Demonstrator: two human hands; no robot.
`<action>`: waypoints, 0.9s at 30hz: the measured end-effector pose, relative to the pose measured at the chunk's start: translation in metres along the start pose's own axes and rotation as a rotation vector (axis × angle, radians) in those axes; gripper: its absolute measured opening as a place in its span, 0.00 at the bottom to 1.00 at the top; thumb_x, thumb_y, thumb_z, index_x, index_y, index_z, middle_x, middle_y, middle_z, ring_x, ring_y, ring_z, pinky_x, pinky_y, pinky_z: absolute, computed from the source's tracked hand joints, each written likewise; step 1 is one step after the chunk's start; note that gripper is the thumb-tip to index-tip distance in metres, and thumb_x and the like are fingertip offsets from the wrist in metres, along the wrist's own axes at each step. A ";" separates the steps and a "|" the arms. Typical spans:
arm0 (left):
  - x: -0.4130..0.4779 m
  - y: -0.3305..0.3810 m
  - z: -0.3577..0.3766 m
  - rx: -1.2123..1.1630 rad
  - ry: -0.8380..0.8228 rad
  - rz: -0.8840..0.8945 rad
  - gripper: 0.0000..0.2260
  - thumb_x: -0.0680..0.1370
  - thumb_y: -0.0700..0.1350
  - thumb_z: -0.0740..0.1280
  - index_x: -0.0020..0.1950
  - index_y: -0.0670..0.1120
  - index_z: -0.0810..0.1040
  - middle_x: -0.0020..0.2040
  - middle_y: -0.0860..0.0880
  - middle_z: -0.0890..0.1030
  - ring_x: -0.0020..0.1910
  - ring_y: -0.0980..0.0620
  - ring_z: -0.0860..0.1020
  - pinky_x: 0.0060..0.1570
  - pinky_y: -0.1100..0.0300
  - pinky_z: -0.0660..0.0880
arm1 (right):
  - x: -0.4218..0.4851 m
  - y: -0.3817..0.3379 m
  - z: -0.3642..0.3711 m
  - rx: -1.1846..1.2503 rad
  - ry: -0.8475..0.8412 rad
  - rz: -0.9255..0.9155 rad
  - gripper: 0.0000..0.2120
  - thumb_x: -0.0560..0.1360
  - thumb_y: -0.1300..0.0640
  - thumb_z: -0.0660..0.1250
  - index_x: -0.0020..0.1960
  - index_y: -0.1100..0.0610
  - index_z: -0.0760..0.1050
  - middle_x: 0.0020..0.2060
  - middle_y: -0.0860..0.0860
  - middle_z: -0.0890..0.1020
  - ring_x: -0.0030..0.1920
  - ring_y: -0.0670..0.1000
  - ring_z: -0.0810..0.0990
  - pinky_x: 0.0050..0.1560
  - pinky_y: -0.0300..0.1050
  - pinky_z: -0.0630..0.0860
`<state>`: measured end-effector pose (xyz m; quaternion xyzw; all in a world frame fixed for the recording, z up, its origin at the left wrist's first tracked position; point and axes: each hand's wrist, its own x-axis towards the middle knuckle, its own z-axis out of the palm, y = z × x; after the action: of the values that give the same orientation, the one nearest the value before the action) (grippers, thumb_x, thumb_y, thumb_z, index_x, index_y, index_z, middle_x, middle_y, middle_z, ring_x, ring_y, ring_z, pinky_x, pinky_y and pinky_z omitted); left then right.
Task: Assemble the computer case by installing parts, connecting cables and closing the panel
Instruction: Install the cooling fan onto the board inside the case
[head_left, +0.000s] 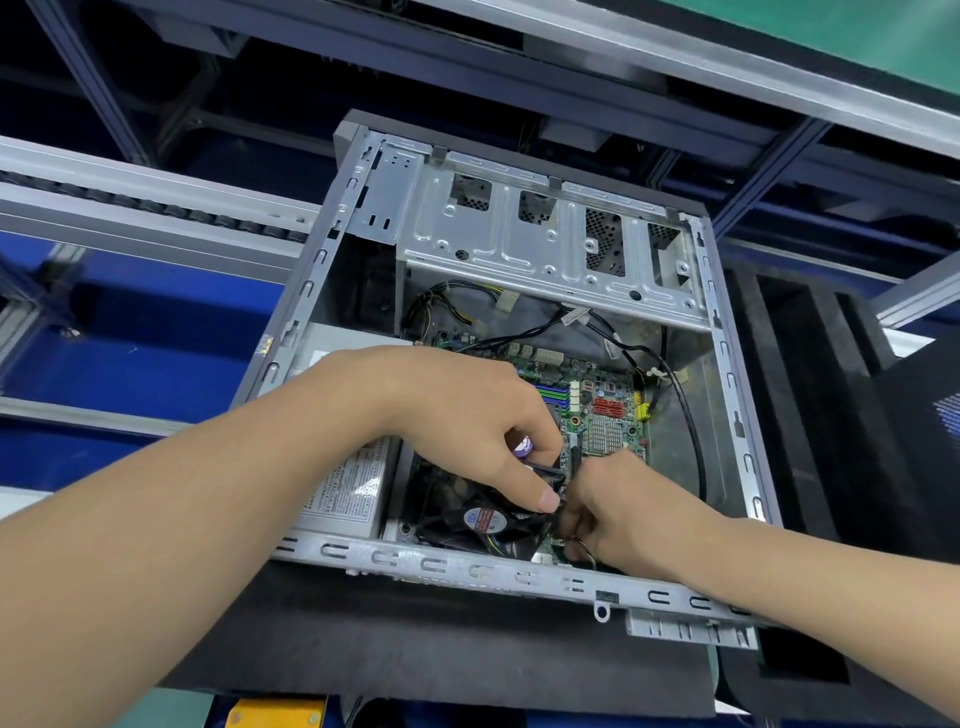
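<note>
A dark foam mat (415, 639) on a bench framed in aluminium carries the open case (467, 569). Inside, at its near wall, the left hand (467, 431) pinches the fan (480, 519) by its black frame, a purple-capped tool (522, 447) tucked in the palm. The right hand (623, 509) curls at the fan's right corner; what it pinches I cannot tell. Just beyond lies the board (608, 415). The fan's wires could get trapped behind it, or the tool could knock the board.

Both arms outstretched — left hand (467, 426) and right hand (628, 514) close together, fingers (540, 493) curled.
</note>
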<state>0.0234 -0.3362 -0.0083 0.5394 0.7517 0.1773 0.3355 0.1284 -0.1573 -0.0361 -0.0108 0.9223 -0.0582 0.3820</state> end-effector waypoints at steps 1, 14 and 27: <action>0.000 0.000 0.000 0.000 0.001 0.000 0.21 0.78 0.63 0.67 0.37 0.48 0.70 0.30 0.50 0.69 0.30 0.52 0.67 0.33 0.58 0.64 | 0.001 0.000 0.000 -0.003 0.004 0.007 0.12 0.78 0.63 0.68 0.50 0.51 0.88 0.43 0.50 0.88 0.46 0.52 0.86 0.42 0.36 0.79; 0.001 -0.001 0.001 0.004 0.003 0.007 0.21 0.78 0.64 0.67 0.38 0.48 0.70 0.30 0.50 0.69 0.32 0.49 0.68 0.34 0.57 0.66 | 0.003 0.003 -0.001 0.299 0.019 0.156 0.14 0.72 0.72 0.71 0.38 0.55 0.85 0.37 0.52 0.88 0.34 0.51 0.85 0.37 0.41 0.84; 0.000 0.003 -0.001 -0.035 -0.039 -0.012 0.19 0.78 0.62 0.67 0.40 0.48 0.74 0.30 0.54 0.71 0.30 0.54 0.68 0.35 0.60 0.65 | 0.013 -0.001 0.006 0.204 0.106 0.208 0.06 0.72 0.65 0.77 0.39 0.56 0.86 0.36 0.52 0.85 0.39 0.50 0.85 0.30 0.37 0.75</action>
<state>0.0246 -0.3350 -0.0054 0.5324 0.7451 0.1777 0.3603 0.1239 -0.1593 -0.0492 0.1268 0.9267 -0.1119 0.3357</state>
